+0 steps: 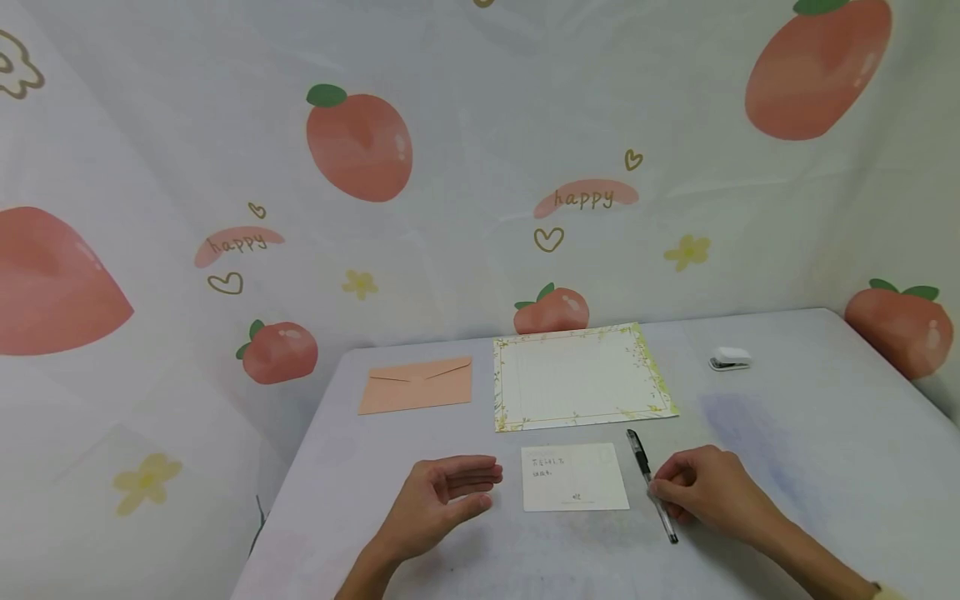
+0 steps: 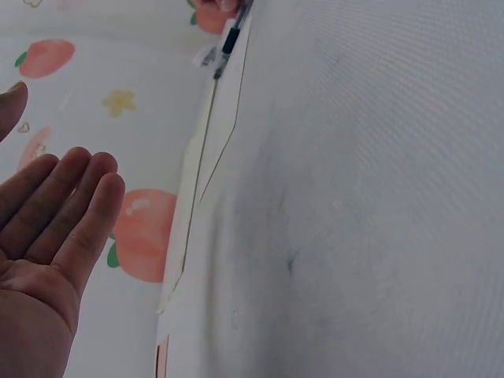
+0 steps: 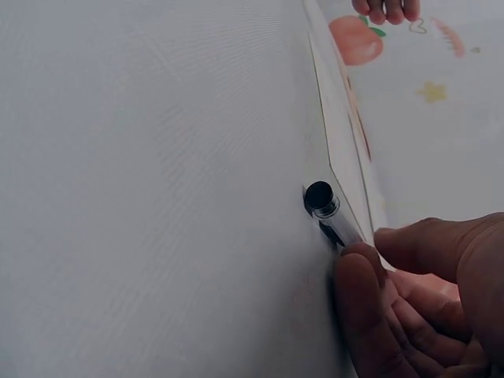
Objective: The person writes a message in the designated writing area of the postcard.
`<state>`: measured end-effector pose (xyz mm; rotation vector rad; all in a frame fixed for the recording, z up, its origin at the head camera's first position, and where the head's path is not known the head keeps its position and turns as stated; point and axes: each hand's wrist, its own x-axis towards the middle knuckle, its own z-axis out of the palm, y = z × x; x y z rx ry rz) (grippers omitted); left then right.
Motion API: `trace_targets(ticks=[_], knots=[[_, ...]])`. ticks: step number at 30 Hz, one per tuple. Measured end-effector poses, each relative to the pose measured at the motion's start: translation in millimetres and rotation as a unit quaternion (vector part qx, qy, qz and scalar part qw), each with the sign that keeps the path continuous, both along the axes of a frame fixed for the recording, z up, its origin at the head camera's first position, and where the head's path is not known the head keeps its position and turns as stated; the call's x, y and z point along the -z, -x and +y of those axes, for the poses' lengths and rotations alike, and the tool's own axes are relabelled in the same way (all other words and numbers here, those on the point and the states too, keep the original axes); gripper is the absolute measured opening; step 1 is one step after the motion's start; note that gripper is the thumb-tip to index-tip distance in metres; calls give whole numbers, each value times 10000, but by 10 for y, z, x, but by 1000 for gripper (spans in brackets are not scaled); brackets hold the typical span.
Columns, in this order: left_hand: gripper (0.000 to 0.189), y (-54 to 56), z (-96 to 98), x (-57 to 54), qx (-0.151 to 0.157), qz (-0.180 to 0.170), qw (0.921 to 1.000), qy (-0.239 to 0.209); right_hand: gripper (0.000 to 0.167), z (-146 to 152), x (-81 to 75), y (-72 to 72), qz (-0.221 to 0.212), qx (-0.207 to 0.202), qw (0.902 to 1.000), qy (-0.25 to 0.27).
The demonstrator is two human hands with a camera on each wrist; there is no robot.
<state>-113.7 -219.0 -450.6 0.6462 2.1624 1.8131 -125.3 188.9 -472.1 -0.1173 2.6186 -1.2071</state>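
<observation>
My right hand (image 1: 708, 493) pinches a pen (image 1: 639, 454) with a black grip and clear barrel between thumb and fingers, low over the table at the right of a small white card. In the right wrist view the pen's dark end (image 3: 320, 197) sticks out past the fingertips. The card (image 1: 573, 483) lies flat and carries a few handwritten characters and a small mark at its lower edge. Left of it my left hand (image 1: 450, 500) is held with fingers straight and thumb apart, palm turned toward the card, holding nothing. Its bare palm (image 2: 35, 276) shows in the left wrist view.
Behind the card lies a bordered sheet of letter paper (image 1: 577, 375). A peach-coloured envelope (image 1: 417, 392) lies at the back left, a white stapler (image 1: 730, 358) at the back right. A fruit-patterned cloth (image 1: 465, 167) hangs behind the table (image 1: 847, 450).
</observation>
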Motion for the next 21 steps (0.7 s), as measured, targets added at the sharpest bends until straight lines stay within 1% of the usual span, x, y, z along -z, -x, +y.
trace_targets(ticks=[3,6,9,10,12,14,16,17,19,20,21], knots=[[42,8,-30,-19,-142,169,9997,66,10,10,-16,-5,17,-24,9999,-97],[39,12,-74,-77,-406,282,9986,174,13,62,-59,-21,213,-162,9996,-133],[35,16,-122,-178,-885,478,9940,435,17,144,-137,-30,590,-261,9978,-166],[33,18,-138,-219,-1076,574,9911,527,19,175,-174,-32,734,-272,9968,-160],[30,23,-173,-304,-1441,900,9829,707,21,232,-256,-27,997,-209,9946,-176],[28,27,-210,-388,-1755,1318,9722,820,24,287,-346,-19,1199,-65,9924,-258],[27,33,-244,-470,-2026,1848,9569,962,26,342,-435,0,1470,108,9882,-415],[28,37,-259,-513,-2158,2120,9474,1044,28,368,-478,9,1606,200,9855,-502],[29,53,-286,-595,-2408,2636,9261,1218,28,428,-560,31,2016,364,9765,-671],[30,58,-296,-638,-2530,2889,9137,1332,27,457,-596,47,2332,432,9687,-737],[31,65,-305,-682,-2647,3116,9010,1446,25,483,-627,62,2684,499,9589,-780]])
